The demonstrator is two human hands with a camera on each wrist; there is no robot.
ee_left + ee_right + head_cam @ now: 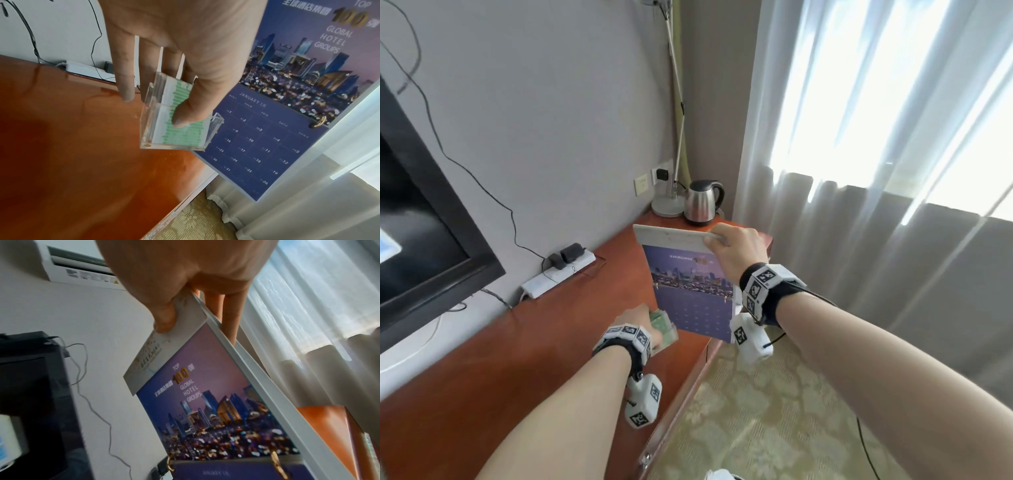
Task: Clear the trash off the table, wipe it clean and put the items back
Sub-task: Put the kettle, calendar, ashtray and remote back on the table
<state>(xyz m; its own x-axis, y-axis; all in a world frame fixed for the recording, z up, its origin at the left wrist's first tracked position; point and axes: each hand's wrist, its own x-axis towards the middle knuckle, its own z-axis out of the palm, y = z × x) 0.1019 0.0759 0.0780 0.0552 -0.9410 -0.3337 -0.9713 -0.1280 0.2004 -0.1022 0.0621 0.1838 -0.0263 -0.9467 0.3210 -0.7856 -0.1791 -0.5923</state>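
My right hand grips the white top edge of a desk calendar with a purple city picture, thumb in front and fingers behind, holding it upright above the red-brown wooden table. In the right wrist view the calendar hangs down from my right hand. My left hand holds a small clear acrylic box filled with green-and-white paper slips, just left of the calendar and a little above the table. Thumb and fingers of my left hand pinch the box.
A steel kettle and a lamp base stand in the far corner. A white power strip with plugs lies along the wall. A black TV is at the left. Sheer curtains hang right; patterned carpet below.
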